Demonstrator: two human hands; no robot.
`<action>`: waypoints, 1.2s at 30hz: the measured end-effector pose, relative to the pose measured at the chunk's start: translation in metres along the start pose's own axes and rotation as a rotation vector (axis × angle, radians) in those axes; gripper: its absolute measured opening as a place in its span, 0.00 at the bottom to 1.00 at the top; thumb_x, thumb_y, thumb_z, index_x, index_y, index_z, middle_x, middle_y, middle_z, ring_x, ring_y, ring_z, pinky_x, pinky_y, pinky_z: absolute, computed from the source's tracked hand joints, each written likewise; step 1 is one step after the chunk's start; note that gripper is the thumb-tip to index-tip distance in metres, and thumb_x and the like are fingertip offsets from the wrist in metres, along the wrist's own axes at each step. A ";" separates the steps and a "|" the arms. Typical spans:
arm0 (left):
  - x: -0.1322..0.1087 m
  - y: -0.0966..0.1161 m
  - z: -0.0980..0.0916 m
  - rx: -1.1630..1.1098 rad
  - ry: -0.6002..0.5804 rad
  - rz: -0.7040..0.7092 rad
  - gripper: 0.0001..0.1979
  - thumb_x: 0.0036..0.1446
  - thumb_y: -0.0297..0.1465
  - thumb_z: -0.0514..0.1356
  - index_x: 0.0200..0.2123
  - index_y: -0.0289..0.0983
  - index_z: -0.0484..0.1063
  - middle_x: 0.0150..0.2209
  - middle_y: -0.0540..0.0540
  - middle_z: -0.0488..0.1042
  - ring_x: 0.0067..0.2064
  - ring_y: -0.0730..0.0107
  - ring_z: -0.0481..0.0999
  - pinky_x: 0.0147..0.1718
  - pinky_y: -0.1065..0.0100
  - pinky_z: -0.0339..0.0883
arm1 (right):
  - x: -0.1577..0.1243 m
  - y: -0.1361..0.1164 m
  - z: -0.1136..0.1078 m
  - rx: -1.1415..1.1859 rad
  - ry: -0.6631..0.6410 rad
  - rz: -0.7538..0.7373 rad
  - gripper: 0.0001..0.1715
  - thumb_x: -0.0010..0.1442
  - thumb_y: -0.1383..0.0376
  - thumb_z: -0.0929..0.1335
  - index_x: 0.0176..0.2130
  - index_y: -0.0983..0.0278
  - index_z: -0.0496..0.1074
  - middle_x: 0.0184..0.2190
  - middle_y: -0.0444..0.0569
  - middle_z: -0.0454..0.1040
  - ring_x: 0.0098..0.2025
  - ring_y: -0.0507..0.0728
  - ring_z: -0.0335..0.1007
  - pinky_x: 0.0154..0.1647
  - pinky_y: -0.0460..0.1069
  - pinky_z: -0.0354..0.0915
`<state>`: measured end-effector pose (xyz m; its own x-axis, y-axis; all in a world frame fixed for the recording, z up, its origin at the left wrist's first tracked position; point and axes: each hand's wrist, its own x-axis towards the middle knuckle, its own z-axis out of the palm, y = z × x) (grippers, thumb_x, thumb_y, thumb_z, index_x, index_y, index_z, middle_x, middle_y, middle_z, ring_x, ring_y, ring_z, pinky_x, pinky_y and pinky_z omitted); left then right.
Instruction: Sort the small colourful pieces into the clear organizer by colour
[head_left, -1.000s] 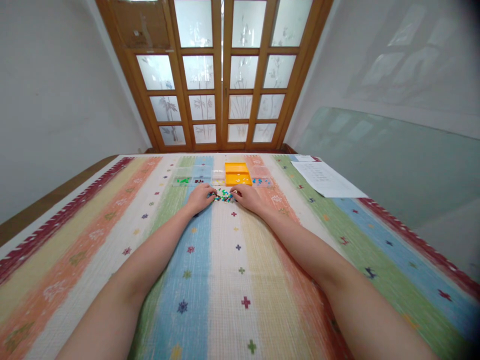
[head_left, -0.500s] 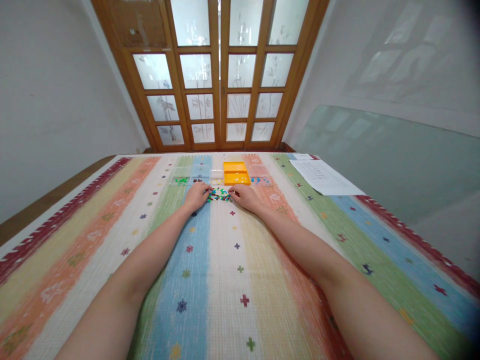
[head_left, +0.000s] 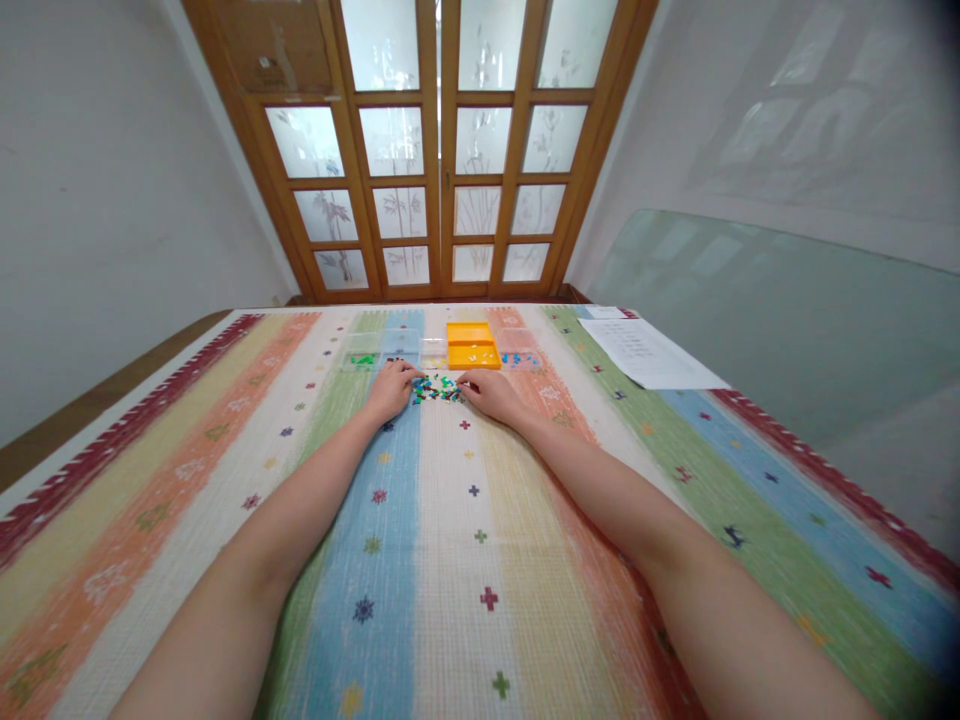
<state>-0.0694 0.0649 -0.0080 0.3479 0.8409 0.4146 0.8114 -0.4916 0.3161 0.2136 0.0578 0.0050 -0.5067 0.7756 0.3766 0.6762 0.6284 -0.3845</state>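
Observation:
A loose heap of tiny pieces (head_left: 438, 389) in green, blue, dark red and white lies on the tablecloth between my hands. At its left edge is my left hand (head_left: 392, 389), fingers bent and drawn together at the pieces. My right hand (head_left: 489, 393) rests at the right edge, thumb and fingers pinched close. Whatever either hand pinches is too small to make out. Just behind the heap stands an open yellow box (head_left: 474, 344) with white pieces in it. Clear boxes flank it: one on the left (head_left: 363, 346) holds green pieces, one on the right (head_left: 520, 346) blue ones.
A striped, patterned tablecloth (head_left: 457, 560) covers the table. Printed paper sheets (head_left: 649, 355) lie at the far right. Beyond the table is a wooden door with glass panes (head_left: 442, 180). A pale glass-like panel (head_left: 780, 320) leans along the right wall.
My left hand has shifted very slightly, its fingertips moving a little at the heap. The right hand stays almost still; the boxes have not moved.

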 end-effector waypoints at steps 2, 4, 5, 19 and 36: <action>0.000 0.000 -0.003 -0.008 0.003 -0.008 0.20 0.62 0.22 0.55 0.49 0.40 0.84 0.49 0.41 0.77 0.55 0.54 0.72 0.60 0.52 0.66 | 0.000 0.001 0.001 0.000 0.004 -0.006 0.12 0.71 0.64 0.68 0.47 0.62 0.82 0.45 0.51 0.84 0.47 0.59 0.77 0.48 0.49 0.66; 0.000 0.000 -0.008 0.000 -0.008 -0.013 0.17 0.62 0.24 0.56 0.46 0.40 0.84 0.46 0.41 0.78 0.53 0.54 0.73 0.58 0.53 0.67 | 0.000 0.002 0.002 -0.003 0.004 -0.006 0.12 0.71 0.64 0.68 0.47 0.62 0.82 0.45 0.51 0.84 0.47 0.59 0.77 0.48 0.49 0.66; 0.000 0.001 -0.012 0.007 -0.021 -0.013 0.15 0.63 0.25 0.56 0.44 0.40 0.84 0.45 0.41 0.78 0.52 0.54 0.74 0.57 0.53 0.68 | -0.001 0.003 0.002 -0.003 0.004 -0.004 0.12 0.71 0.64 0.68 0.47 0.61 0.82 0.45 0.51 0.84 0.47 0.59 0.77 0.48 0.49 0.66; -0.004 0.011 -0.039 -0.003 -0.210 0.102 0.10 0.62 0.33 0.62 0.43 0.44 0.84 0.39 0.43 0.79 0.43 0.58 0.78 0.46 0.63 0.70 | -0.003 0.001 -0.003 -0.005 -0.010 -0.002 0.13 0.71 0.62 0.68 0.47 0.62 0.82 0.45 0.52 0.83 0.46 0.59 0.77 0.47 0.49 0.65; -0.002 -0.004 -0.029 -0.061 0.000 -0.031 0.08 0.64 0.32 0.61 0.42 0.40 0.80 0.42 0.44 0.81 0.43 0.59 0.78 0.47 0.61 0.69 | -0.004 -0.002 -0.005 -0.010 -0.027 -0.006 0.12 0.71 0.63 0.68 0.46 0.60 0.82 0.44 0.50 0.84 0.45 0.58 0.77 0.46 0.49 0.65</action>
<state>-0.0867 0.0587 0.0144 0.3235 0.8557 0.4040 0.7917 -0.4785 0.3797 0.2166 0.0533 0.0081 -0.5252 0.7731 0.3557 0.6783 0.6327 -0.3737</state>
